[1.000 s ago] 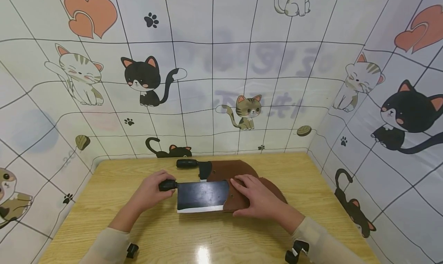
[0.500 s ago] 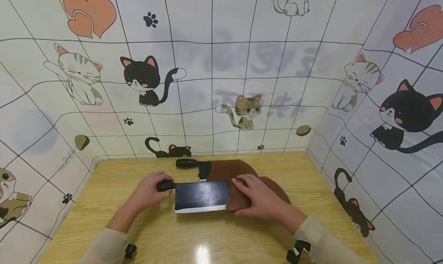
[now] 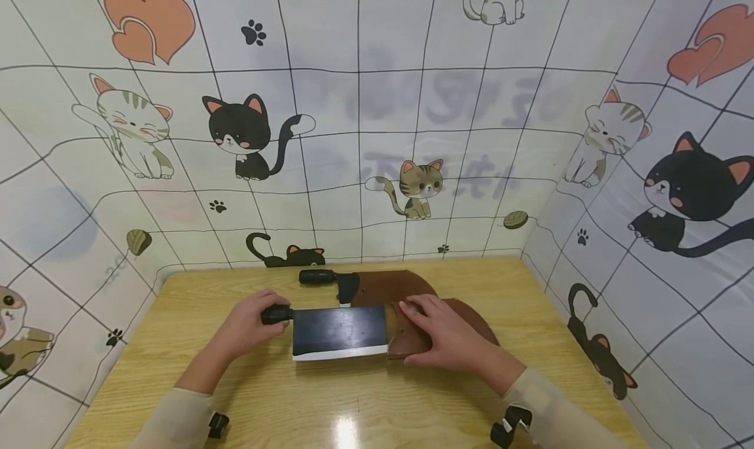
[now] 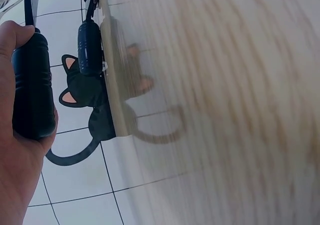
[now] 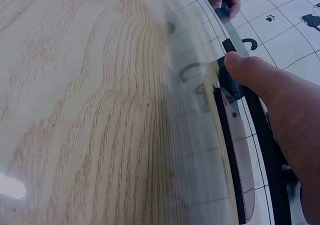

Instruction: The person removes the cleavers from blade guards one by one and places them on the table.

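In the head view my left hand grips the black handle of a cleaver, thumb nearest the blade. The dark, wide blade has a pale cutting edge along its near side. Its straight far end shows at the mouth of a brown leather sheath. My right hand holds that sheath, thumb along its near edge and fingers over its top. In the left wrist view the ridged handle lies against my palm. The right wrist view shows my thumb at the sheath's dark edge.
Behind, a second knife lies on the wooden table, its blade inside another brown sheath. The held sheath partly overlaps it in the head view. Cat-printed sheeting rises at the table's back and sides.
My left hand has moved left with the cleaver, while my right hand has shifted slightly right with the sheath. More blade shows, and its far end has come to the sheath's mouth.
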`<act>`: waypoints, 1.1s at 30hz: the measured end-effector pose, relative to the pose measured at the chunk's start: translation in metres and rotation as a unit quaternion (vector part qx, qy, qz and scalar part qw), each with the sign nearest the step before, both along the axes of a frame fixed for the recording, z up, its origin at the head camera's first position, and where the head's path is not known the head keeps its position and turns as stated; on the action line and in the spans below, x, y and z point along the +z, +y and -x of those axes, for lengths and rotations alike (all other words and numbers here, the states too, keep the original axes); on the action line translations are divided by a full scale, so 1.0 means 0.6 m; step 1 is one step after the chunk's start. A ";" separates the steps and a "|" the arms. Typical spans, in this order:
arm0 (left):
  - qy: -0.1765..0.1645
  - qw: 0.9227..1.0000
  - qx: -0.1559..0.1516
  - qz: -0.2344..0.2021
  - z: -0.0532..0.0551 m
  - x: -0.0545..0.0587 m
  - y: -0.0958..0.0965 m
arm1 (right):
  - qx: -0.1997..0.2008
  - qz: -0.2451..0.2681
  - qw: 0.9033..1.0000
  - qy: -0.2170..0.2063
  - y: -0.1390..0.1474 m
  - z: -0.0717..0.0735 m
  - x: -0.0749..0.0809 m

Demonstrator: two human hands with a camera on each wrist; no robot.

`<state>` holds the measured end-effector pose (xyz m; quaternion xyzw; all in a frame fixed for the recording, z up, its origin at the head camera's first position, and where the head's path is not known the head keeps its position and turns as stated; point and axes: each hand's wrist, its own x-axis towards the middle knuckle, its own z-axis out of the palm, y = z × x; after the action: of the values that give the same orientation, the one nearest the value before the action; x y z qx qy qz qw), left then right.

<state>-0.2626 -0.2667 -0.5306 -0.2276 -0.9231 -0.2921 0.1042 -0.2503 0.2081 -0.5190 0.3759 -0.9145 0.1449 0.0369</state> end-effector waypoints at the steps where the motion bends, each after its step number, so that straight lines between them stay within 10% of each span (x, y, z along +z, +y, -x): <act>1: 0.000 1.000 0.000 0.000 0.000 0.000 -0.001 | 0.001 0.000 1.000 0.004 0.001 0.000 -0.001; 33: -0.046 0.999 0.012 0.007 0.002 -0.025 -0.040 | -0.009 -0.002 0.999 -0.033 0.043 0.010 -0.019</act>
<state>-0.2640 -0.2907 -0.5458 -0.2032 -0.9316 -0.2947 0.0634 -0.2561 0.2340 -0.5304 0.3629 -0.9187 0.1556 0.0069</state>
